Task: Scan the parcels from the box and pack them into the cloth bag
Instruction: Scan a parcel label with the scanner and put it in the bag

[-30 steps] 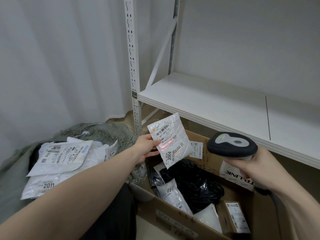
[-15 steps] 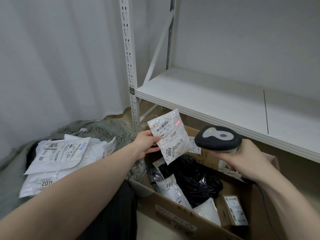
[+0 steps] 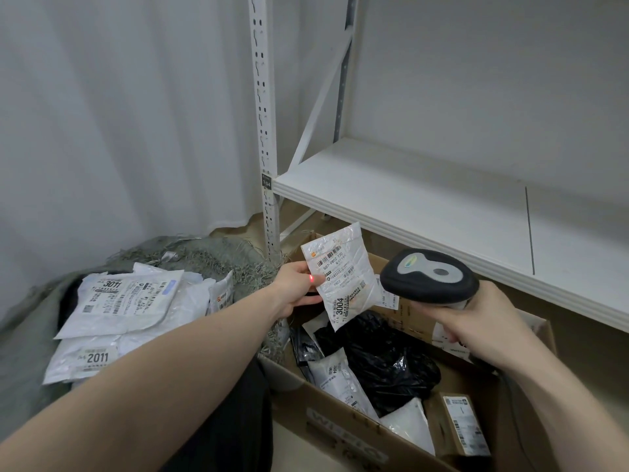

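Since half a second ago, the red scanner dot is sliding from the parcel's top down to its left edge, by the thumb. Open cardboard box [image 3: 357, 434] is sitting under the white shelf [image 3: 425, 206], holding more parcels; green cloth bag [image 3: 211, 260] is lying open just left. Left hand [image 3: 295, 291] is pinching the white "3004" parcel [image 3: 343, 277] above the box. Right hand [image 3: 486, 327] is gripping the barcode scanner [image 3: 429, 277].

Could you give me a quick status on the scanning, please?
Left hand pinches parcel 3004 above the box. Right hand grips scanner; red dot on left fingers. Nothing in the way.
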